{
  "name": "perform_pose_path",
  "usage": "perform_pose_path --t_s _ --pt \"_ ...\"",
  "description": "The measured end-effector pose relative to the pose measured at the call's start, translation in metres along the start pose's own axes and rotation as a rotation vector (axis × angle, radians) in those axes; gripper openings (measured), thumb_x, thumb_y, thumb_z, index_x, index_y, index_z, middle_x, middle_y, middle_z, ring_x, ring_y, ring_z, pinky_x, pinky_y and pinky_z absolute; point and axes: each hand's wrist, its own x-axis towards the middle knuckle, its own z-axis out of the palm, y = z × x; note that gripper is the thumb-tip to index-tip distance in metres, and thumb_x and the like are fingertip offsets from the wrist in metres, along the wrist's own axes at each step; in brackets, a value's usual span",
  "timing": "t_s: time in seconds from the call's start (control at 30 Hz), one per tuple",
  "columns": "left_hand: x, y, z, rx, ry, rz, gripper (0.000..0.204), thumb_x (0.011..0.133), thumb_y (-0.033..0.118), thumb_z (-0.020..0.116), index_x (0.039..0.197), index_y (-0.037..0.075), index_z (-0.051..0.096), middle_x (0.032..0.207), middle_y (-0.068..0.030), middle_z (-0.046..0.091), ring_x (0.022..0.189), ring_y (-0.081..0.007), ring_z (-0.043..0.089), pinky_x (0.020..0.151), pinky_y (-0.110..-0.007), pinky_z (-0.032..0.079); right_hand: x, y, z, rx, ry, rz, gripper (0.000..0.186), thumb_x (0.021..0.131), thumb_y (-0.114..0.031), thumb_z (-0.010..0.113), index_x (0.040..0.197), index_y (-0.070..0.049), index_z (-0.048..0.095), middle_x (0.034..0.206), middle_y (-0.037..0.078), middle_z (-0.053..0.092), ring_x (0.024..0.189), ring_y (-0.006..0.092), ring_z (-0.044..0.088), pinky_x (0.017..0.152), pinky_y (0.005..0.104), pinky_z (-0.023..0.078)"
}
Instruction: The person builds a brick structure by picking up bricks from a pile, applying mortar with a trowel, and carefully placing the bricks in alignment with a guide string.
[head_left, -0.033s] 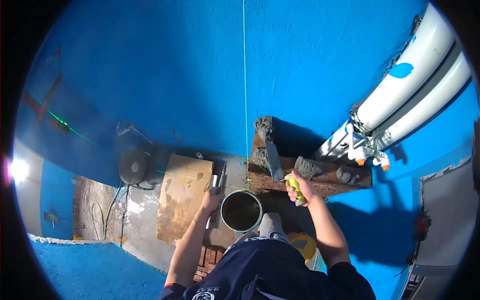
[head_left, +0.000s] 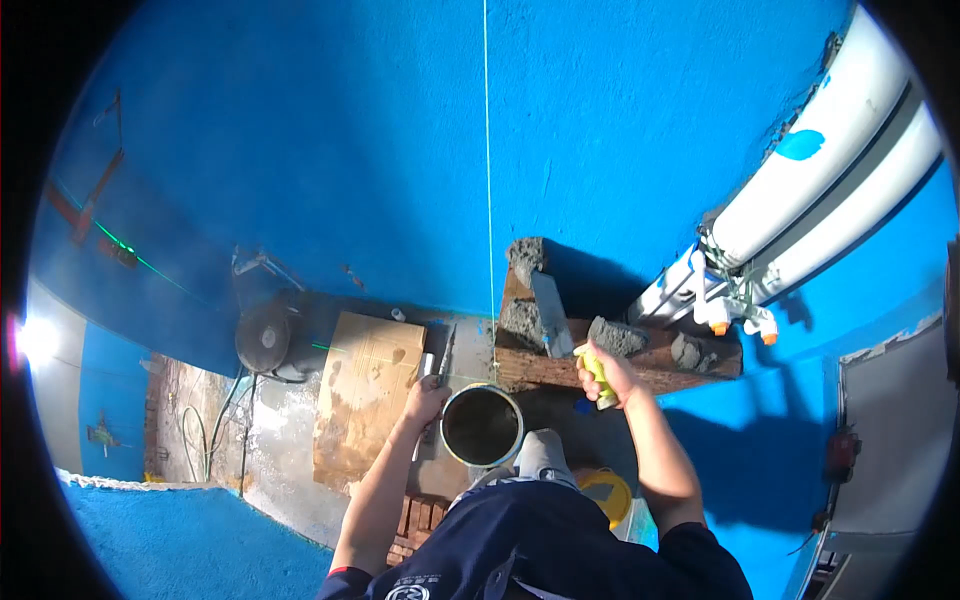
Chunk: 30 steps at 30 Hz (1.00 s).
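My right hand (head_left: pixel 606 378) is closed round the yellow-green handle of a trowel (head_left: pixel 550 314). The trowel's flat grey blade lies against a lump of mortar (head_left: pixel 522 322) on the reddish-brown brick ledge (head_left: pixel 640 370). More mortar lumps (head_left: pixel 616 336) sit along the ledge's top, to the right of the blade. My left hand (head_left: pixel 427 400) grips a slim silver bar-like tool (head_left: pixel 428 364), whose ends show above and below the fist; its exact kind cannot be told. Between my hands, near my legs, stands a round bucket (head_left: pixel 520 440) with dark contents.
A taut string (head_left: pixel 489 180) runs down the blue wall (head_left: pixel 600 120). Thick white pipes (head_left: pixel 790 200) and smaller orange-capped fittings (head_left: pixel 719 328) stand at the right. Stained cardboard (head_left: pixel 350 400) and a fan (head_left: pixel 263 338) are at the left. A yellow bucket (head_left: pixel 622 498) stands by my legs.
My right hand has shifted slightly to the right with the trowel, and the blade has moved a little with it. My left hand is nearly still.
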Motion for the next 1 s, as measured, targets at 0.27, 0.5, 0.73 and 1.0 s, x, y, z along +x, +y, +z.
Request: perform_pose_path --t_s 0.27,0.5,0.73,1.0 --pt "0.08 0.091 0.032 -0.088 -0.12 -0.013 0.016 0.081 0.013 0.058 0.069 0.002 0.055 0.055 -0.0049 0.052 0.039 -0.0139 0.049 0.038 -0.029 0.039 0.072 -0.128 -0.041 -1.706 0.687 -0.241 0.053 0.089 -0.054 0.045 0.103 -0.006 0.061 0.102 0.021 0.064 0.098 0.0385 0.06 0.082 0.0463 0.049" --pt "0.17 0.149 0.061 -0.07 -0.151 0.007 0.023 0.08 0.015 0.058 0.062 0.002 0.052 0.052 -0.0046 0.051 0.038 -0.0146 0.049 0.036 -0.03 0.038 0.146 -0.17 -0.069 -1.618 0.506 -0.11 0.061 0.088 -0.057 0.046 0.119 -0.005 0.059 0.116 0.019 0.061 0.112 0.0332 0.056 0.093 0.0413 0.045" --pt "0.176 0.158 0.079 0.21 -0.098 0.022 0.017 0.076 0.012 0.057 0.066 0.0 0.05 0.051 -0.0069 0.048 0.039 -0.0177 0.052 0.038 -0.032 0.042 0.143 -0.173 -0.054 -1.378 0.362 0.153 0.066 0.088 -0.059 0.046 0.123 -0.003 0.056 0.111 0.023 0.062 0.104 0.0329 0.06 0.088 0.0415 0.047" --pt "0.163 0.172 0.085 0.291 -0.119 -0.031 0.012 0.077 0.009 0.055 0.072 -0.001 0.05 0.057 -0.0069 0.05 0.041 -0.017 0.05 0.038 -0.032 0.04 0.135 -0.134 -0.068 -1.62 0.277 -0.086 0.048 0.088 -0.051 0.051 0.103 -0.008 0.066 0.099 0.021 0.065 0.094 0.0381 0.062 0.079 0.0453 0.05"
